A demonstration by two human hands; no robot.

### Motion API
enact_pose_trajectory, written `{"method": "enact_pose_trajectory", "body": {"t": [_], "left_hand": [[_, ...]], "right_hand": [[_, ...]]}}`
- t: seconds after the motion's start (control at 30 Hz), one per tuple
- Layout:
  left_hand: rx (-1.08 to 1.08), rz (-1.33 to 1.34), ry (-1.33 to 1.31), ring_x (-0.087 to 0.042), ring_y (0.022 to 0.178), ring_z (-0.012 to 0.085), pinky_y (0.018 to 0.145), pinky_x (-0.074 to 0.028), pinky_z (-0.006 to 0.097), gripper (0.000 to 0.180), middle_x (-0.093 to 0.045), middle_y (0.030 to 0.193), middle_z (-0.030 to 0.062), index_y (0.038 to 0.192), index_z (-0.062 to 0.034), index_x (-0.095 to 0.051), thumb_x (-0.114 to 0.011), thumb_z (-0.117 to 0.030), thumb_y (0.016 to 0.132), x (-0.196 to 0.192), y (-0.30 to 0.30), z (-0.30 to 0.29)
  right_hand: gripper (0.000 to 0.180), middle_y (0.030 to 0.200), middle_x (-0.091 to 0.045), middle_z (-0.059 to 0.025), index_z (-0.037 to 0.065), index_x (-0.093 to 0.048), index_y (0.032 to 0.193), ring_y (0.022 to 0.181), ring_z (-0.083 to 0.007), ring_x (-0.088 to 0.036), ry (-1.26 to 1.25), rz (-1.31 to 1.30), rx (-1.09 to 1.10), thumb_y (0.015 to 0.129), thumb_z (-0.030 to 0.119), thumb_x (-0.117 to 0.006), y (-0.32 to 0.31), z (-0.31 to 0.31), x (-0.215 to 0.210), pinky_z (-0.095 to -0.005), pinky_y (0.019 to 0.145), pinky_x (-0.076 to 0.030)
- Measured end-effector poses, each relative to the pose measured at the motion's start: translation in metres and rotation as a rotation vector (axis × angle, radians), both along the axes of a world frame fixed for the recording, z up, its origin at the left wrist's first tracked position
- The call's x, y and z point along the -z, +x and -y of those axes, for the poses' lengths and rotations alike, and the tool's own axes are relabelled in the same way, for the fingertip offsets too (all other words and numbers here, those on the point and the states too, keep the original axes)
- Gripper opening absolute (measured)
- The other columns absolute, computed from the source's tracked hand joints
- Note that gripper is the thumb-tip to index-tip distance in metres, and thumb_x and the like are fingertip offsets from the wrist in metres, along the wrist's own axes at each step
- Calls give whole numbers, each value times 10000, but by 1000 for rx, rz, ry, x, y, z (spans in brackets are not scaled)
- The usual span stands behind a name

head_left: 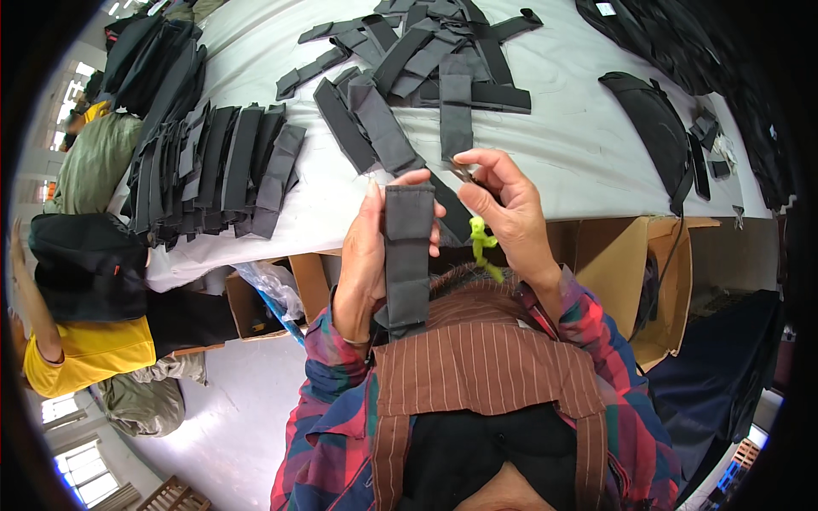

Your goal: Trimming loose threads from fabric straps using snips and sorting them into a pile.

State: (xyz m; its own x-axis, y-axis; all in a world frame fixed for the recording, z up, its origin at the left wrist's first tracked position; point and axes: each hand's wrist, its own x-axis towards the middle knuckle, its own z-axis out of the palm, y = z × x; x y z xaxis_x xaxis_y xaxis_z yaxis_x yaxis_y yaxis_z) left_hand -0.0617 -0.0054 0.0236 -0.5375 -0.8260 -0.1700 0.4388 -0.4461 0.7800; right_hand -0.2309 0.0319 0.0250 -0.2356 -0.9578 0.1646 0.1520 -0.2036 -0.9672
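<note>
Holding a gray strip point(408, 255) is the left hand point(364, 244).

We can read nothing: the white label point(606, 8) on black fabric point(652, 47) beyond our right fingers point(492, 160) and the red tag point(117, 271) on a black bag point(81, 260) left of our left fingers point(414, 177) are too small.

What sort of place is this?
Probably a sewing workshop: dark grey fabric strips heaped on a white-covered table, a black curved fabric piece, and what look like small metal snips in your right hand.
</note>
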Motion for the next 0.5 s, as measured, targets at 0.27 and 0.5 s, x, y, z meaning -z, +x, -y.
{"method": "enact_pose_trajectory", "body": {"t": [0.27, 0.5], "left_hand": [[-98, 487, -513, -592, 823, 149, 746, -472, 236, 458, -617, 907, 57, 1203, -11, -551, -732, -78, 788, -9, -4, -10], [-80, 677, -1464, -551, 998, 289, 853, -448, 379, 775, -558, 1105, 135, 1253, -60, -508, -855, -147, 566, -29, 3, 4]], "right_hand": [[305, 807, -544, 61, 65, -561, 1139, 650, 3, -452, 200, 190, -355, 918, 271, -610, -2, -5, -8, -152, 538, -328], [237, 768, -461, 65, 70, -570, 1144, 587, 4, -372, 276, 384, -385, 908, 85, -553, -5, -10, -18, -168, 483, -284]]}}
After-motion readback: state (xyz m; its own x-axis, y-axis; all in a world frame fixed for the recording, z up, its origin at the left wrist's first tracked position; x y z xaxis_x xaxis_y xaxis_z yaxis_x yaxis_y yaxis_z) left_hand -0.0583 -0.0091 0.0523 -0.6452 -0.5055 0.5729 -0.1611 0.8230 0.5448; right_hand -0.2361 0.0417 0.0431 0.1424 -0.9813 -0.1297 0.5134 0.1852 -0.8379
